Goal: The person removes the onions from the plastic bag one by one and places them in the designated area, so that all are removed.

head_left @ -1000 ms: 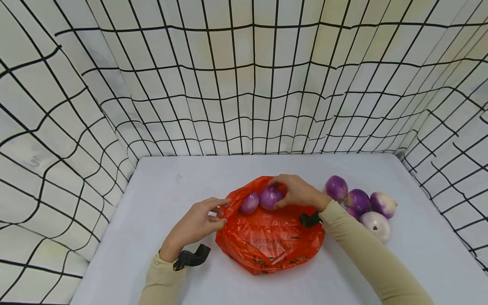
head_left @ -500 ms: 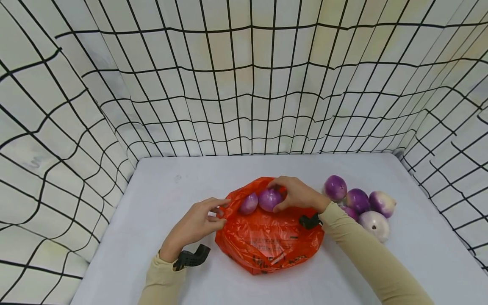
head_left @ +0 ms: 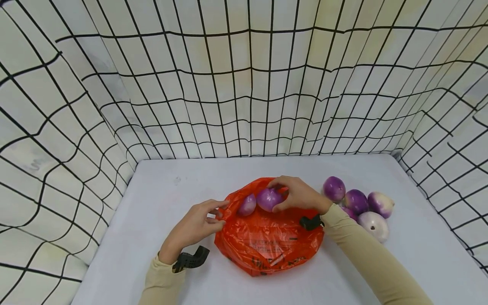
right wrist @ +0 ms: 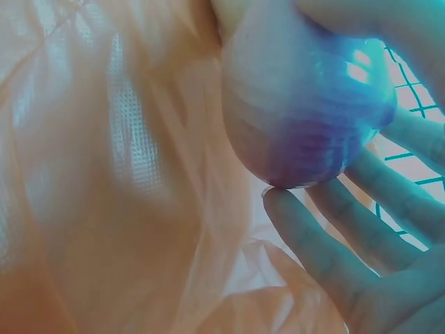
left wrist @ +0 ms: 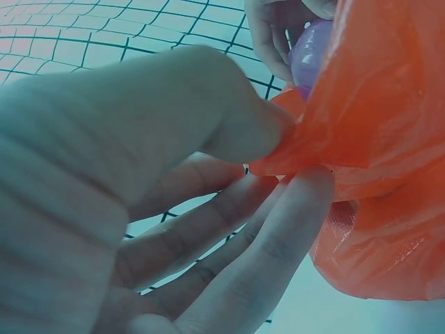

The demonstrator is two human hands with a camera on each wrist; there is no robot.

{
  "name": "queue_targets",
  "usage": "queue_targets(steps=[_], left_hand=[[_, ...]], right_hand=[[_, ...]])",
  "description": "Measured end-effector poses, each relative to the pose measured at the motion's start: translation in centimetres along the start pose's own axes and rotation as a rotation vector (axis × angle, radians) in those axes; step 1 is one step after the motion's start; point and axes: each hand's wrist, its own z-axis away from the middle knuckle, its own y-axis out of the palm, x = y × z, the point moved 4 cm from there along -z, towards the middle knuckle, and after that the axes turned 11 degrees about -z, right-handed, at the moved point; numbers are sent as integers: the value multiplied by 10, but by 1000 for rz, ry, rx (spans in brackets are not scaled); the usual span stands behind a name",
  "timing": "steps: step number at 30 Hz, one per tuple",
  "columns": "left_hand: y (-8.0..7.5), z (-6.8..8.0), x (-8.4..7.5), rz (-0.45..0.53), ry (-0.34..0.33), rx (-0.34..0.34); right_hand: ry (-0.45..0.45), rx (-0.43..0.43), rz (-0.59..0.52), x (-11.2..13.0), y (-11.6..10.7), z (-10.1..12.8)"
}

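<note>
Grid-patterned white cloth backdrop (head_left: 244,84), black lines, hung on three sides of a white table (head_left: 152,190). Left hand (head_left: 194,224), beige sleeve with a black wrist mount, at the table's front left: thumb and fingertips pinched together on the left rim of an orange plastic bag (head_left: 267,241); the left wrist view shows the thumb pressing the orange film against the fingers (left wrist: 278,229), so the grip is closed on the bag's edge. Orange plastic bag, crumpled, lying flat at table centre, mouth facing away from the person and held open at its left rim, dark printing on its near side. One purple onion (head_left: 248,204) lying inside the bag's mouth, just left of a second. Second purple onion (head_left: 269,199), rounder, touching the first, at the mouth of the bag and gripped by the right hand (head_left: 299,195), fingers curled over its top and thumb under; the right wrist view shows the onion (right wrist: 306,111) pressed between fingertips and palm, with orange film just behind it. Right of the bag, near but apart from it: a cluster of loose purple-and-white onions (head_left: 358,201) on the table, touching one another, one partly hidden behind the right sleeve.
</note>
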Motion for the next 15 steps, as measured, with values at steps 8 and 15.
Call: queue_targets(steps=[8,15], left_hand=[[1,0,-2,8,5,0],[0,0,-1,0,7,-7]], right_hand=[[-24,-25,-21,5,-7,9],[-59,-50,-43,15,-16,19]])
